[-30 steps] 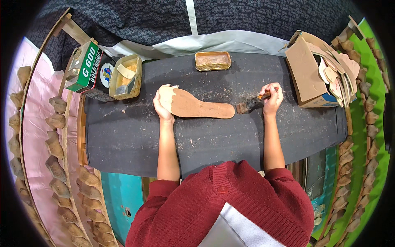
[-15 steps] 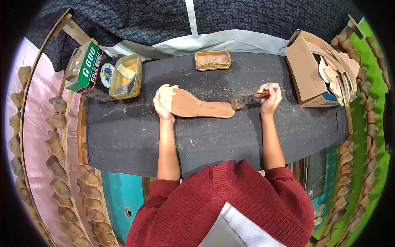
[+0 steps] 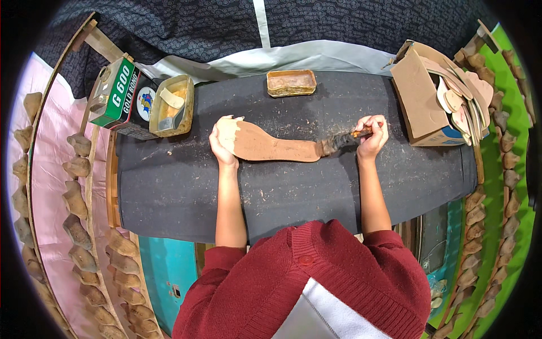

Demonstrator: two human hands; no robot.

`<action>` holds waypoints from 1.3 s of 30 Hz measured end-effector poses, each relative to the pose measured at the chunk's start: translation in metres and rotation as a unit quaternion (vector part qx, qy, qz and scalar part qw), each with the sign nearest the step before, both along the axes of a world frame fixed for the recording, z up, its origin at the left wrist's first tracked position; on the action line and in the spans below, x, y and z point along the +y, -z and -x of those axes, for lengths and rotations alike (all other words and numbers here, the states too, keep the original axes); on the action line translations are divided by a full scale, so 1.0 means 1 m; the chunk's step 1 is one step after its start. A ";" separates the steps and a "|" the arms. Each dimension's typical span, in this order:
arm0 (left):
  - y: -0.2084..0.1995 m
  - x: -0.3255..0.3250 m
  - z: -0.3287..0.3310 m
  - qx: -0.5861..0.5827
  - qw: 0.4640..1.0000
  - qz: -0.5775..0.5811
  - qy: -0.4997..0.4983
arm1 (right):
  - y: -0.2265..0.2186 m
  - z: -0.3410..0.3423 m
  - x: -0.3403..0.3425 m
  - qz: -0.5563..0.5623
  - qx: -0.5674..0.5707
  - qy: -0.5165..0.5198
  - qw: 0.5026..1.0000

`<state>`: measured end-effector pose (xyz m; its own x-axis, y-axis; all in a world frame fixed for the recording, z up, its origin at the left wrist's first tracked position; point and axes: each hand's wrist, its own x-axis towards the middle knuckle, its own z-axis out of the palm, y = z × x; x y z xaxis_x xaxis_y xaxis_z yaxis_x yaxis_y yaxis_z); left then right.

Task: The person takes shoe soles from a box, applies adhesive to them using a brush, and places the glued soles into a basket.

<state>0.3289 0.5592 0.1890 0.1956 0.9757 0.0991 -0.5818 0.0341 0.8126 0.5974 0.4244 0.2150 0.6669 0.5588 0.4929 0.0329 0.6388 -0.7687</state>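
Observation:
My left hand (image 3: 222,142) grips the wide toe end of a brown shoe sole (image 3: 274,148), which points its narrow heel end to the right. A pale cream patch covers the sole beside my fingers. In my right hand (image 3: 372,135) is a dark, crusted brush (image 3: 341,141), held by its handle with the fingers closed. Its bristle end touches the heel edge of the sole. Both hands are over the middle of the dark cloth-covered table (image 3: 293,195).
A small glue-stained tray (image 3: 291,91) stands at the back. At left are a green and black can (image 3: 121,101) and a tub (image 3: 188,118) with a scraper inside. A cardboard box (image 3: 415,101) of cut soles is at right. Racks of shoe lasts (image 3: 82,257) flank the table.
The brush has shifted slightly, its handle a little higher and its bristles lower at the heel edge. The sole and my left hand have barely moved.

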 end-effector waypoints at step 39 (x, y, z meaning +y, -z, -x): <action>0.001 0.000 0.001 -0.003 1.000 0.001 0.001 | 0.001 0.013 0.002 -0.029 -0.041 0.040 0.998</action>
<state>0.3284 0.5593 0.1878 0.1974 0.9754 0.0978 -0.5873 0.0378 0.8085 0.5845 0.4269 0.2140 0.6650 0.4742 0.5770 0.1468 0.6745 -0.7235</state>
